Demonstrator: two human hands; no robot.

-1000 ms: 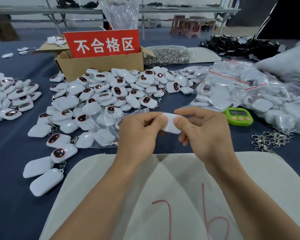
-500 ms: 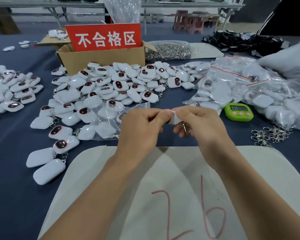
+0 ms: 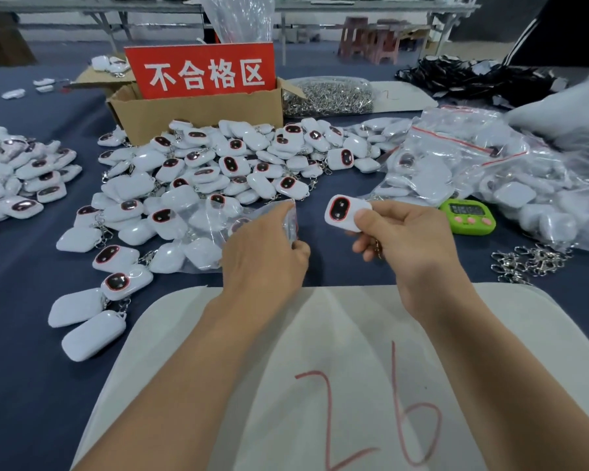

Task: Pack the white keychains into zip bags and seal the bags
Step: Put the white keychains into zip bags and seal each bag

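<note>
My right hand (image 3: 412, 239) pinched a glossy white rounded plastic keychain (image 3: 346, 212), thumb clamped on it, just left of the lime-green plastic timer (image 3: 468, 215). Further left of that timer, my left hand's (image 3: 262, 246) fingers gripped a crinkled clear zip bag (image 3: 288, 219).

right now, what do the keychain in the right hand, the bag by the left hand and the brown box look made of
Keychain in the right hand: probably hard white plastic, glossy, rounded shell with a dark shiny inset. Zip bag at the left hand: thin clear plastic film, see-through and wrinkled. Box: brown cardboard, matte, with folded flaps.
</note>
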